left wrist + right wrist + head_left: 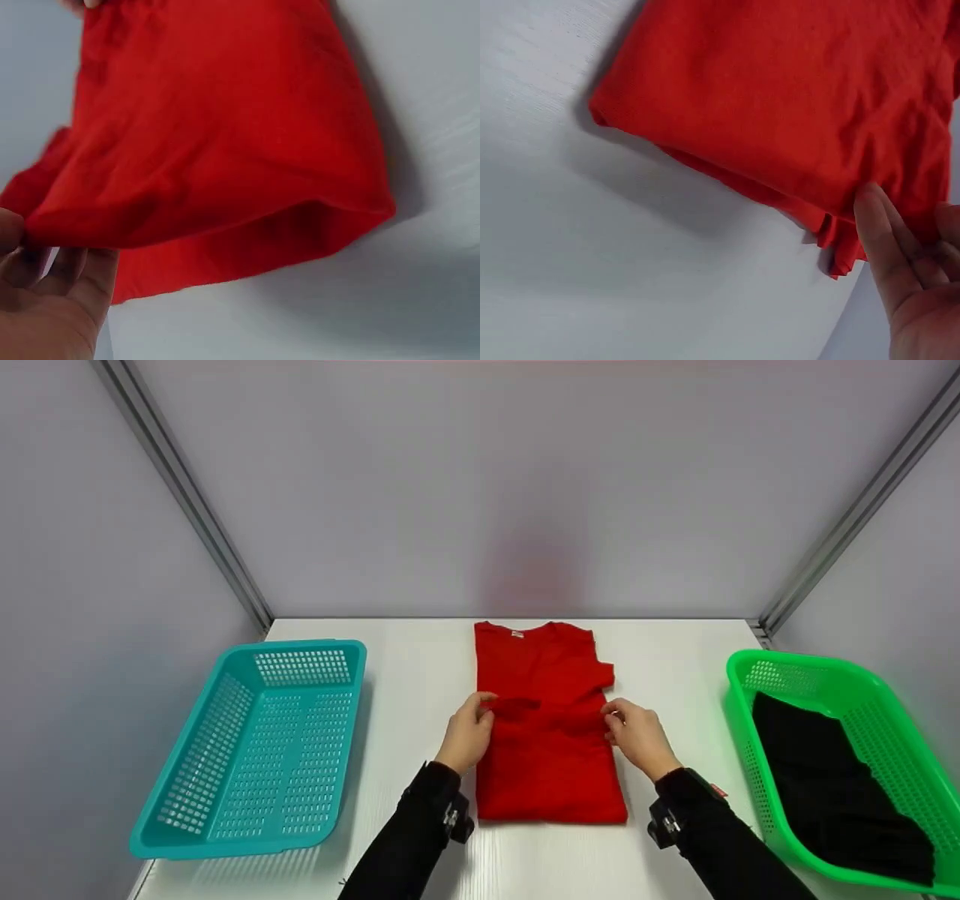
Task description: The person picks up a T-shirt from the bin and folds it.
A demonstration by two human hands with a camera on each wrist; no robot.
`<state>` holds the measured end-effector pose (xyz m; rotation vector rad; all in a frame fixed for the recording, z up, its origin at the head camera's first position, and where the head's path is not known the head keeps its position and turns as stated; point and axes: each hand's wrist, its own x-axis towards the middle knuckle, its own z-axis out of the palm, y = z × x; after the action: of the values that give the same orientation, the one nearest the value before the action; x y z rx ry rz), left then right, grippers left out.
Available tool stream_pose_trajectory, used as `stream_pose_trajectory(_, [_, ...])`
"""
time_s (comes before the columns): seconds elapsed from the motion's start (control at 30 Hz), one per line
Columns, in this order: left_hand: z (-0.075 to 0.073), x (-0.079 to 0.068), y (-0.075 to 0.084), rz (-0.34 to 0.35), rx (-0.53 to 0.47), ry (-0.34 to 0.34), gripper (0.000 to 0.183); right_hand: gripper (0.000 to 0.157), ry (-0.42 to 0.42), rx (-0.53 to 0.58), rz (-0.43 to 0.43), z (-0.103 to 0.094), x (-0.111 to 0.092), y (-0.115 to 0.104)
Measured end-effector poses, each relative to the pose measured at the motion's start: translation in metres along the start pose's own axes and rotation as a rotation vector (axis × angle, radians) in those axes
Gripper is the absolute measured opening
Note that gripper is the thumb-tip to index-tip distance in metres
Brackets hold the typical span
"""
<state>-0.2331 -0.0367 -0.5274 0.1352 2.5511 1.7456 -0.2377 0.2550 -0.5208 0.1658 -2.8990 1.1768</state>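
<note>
A red short-sleeved shirt (551, 780) lies on the white table, its neckline with a small label toward the back wall. Its lower part is folded up over the upper part. At the left end of the folded-up edge, my left hand (466, 733) pinches the cloth between thumb and fingers (90, 281), lifting it so a gap shows between the layers. My right hand (639, 735) pinches the opposite end, with fingers (881, 232) against the fabric. One sleeve (606, 673) sticks out past the right side.
To the left stands a turquoise perforated basket (349, 735) with nothing in it. A green basket (739, 735) on the right holds folded black cloth (825, 787). Pale walls enclose the white table (420, 675) at the back and sides.
</note>
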Motion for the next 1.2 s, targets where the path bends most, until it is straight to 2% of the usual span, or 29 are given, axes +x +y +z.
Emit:
stream_pose_trajectory(0.1, [0.0, -0.001, -0.008, -0.03, -0.006, -0.036, 0.047, 0.021, -0.004, -0.051, -0.026, 0.006, -0.005, 0.005])
stream_pose_trajectory(0.17, [-0.001, -0.004, -0.016, 0.001, 0.041, -0.064, 0.05, 0.021, -0.028, -0.092, -0.062, 0.01, -0.011, 0.008])
stream_pose_trajectory(0.23, [-0.001, -0.01, -0.024, 0.076, 0.138, -0.087, 0.047, 0.02, -0.065, -0.121, -0.088, 0.014, -0.019, 0.011])
stream_pose_trajectory(0.3, [0.001, -0.019, -0.03, 0.18, 0.266, -0.088, 0.041, 0.018, -0.105, -0.166, -0.15, 0.018, -0.029, 0.015])
stream_pose_trajectory(0.4, [0.004, -0.034, -0.037, 0.319, 0.476, -0.106, 0.025, 0.022, -0.16, -0.252, -0.319, 0.023, -0.047, 0.023])
stream_pose_trajectory(0.47, [0.005, -0.046, -0.041, 0.399, 0.633, -0.152, 0.018, 0.027, -0.181, -0.313, -0.46, 0.027, -0.06, 0.031])
stream_pose_trajectory(0.53, [0.003, -0.056, -0.047, 0.47, 0.763, -0.237, 0.021, 0.032, -0.188, -0.362, -0.565, 0.029, -0.072, 0.04])
stream_pose_trajectory(0.6, [0.002, -0.065, -0.054, 0.537, 0.86, -0.319, 0.025, 0.035, -0.193, -0.398, -0.621, 0.031, -0.082, 0.049])
stream_pose_trajectory(0.67, [0.001, -0.071, -0.061, 0.586, 0.924, -0.354, 0.027, 0.034, -0.189, -0.437, -0.658, 0.032, -0.088, 0.057])
stream_pose_trajectory(0.77, [0.001, -0.077, -0.071, 0.67, 0.998, -0.32, 0.024, 0.031, -0.143, -0.499, -0.724, 0.033, -0.093, 0.069])
stream_pose_trajectory(0.93, [0.001, -0.082, -0.078, 0.905, 1.187, -0.179, 0.016, 0.027, 0.023, -0.642, -0.856, 0.035, -0.096, 0.082])
stream_pose_trajectory(1.0, [-0.001, -0.083, -0.078, 0.959, 1.241, -0.136, 0.017, 0.028, 0.072, -0.666, -0.863, 0.034, -0.096, 0.082])
stream_pose_trajectory(1.07, [-0.003, -0.083, -0.074, 0.943, 1.239, -0.112, 0.017, 0.031, 0.116, -0.641, -0.829, 0.032, -0.096, 0.078])
stream_pose_trajectory(1.1, [-0.005, -0.083, -0.071, 0.908, 1.206, -0.104, 0.018, 0.034, 0.136, -0.604, -0.798, 0.03, -0.095, 0.076])
stream_pose_trajectory(1.2, [-0.014, -0.082, -0.056, 0.777, 1.025, -0.051, 0.017, 0.036, 0.204, -0.463, -0.699, 0.021, -0.092, 0.063])
